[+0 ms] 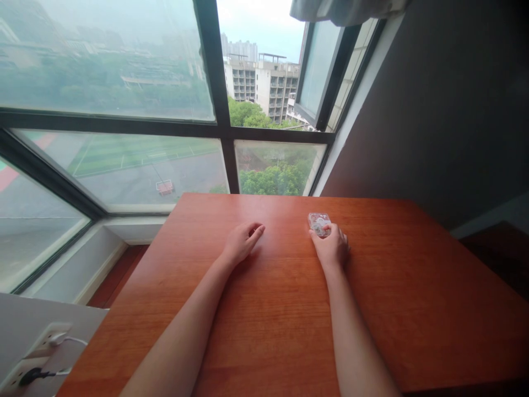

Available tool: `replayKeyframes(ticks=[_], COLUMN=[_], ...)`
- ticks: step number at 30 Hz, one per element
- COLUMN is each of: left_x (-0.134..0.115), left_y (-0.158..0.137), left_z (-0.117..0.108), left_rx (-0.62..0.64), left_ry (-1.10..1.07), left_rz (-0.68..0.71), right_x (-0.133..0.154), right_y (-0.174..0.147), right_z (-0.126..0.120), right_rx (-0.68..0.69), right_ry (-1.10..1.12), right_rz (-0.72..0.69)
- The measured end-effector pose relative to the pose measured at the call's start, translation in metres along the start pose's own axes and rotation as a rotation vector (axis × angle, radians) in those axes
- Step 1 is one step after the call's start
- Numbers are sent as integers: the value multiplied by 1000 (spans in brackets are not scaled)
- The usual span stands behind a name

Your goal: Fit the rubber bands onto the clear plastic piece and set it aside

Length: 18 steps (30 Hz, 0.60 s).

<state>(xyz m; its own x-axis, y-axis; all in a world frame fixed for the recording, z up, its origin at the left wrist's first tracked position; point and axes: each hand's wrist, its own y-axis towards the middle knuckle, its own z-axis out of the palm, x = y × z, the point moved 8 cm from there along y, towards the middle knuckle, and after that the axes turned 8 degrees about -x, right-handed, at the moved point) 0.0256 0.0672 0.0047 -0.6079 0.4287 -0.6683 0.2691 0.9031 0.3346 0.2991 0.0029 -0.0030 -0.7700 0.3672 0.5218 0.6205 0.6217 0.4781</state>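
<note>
On the wooden table (pixel 264 309), my right hand (pixel 334 246) grips the near edge of a small clear plastic case (pixel 317 218). The thumb is at the case's left side and the index finger lies over its near right part. Pale and reddish shapes show through the case, but I cannot make out what they are. To the left, my left hand (pixel 242 241) rests on its side on the tabletop. Its fingers are loosely curled toward the thumb, and nothing shows in them. A stretch of bare wood separates this hand from the case.
Behind the table are framed windows (pixel 225 131), with one pane (pixel 320 71) swung open at the right. A dark wall (pixel 446 110) rises on the right. At lower left, plugs sit in wall sockets (pixel 31 364). A curtain (pixel 343 11) hangs at the top.
</note>
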Motion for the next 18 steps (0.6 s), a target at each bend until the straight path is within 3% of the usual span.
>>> replayKeyframes(ticks=[18], left_x=[1], left_y=[-1], left_z=[-1], left_rx=[-27], left_ry=[-12], left_rz=[-9], right_x=[1], right_y=[-2], right_z=[-4], right_rx=[19], right_ry=[1], right_rz=[-3])
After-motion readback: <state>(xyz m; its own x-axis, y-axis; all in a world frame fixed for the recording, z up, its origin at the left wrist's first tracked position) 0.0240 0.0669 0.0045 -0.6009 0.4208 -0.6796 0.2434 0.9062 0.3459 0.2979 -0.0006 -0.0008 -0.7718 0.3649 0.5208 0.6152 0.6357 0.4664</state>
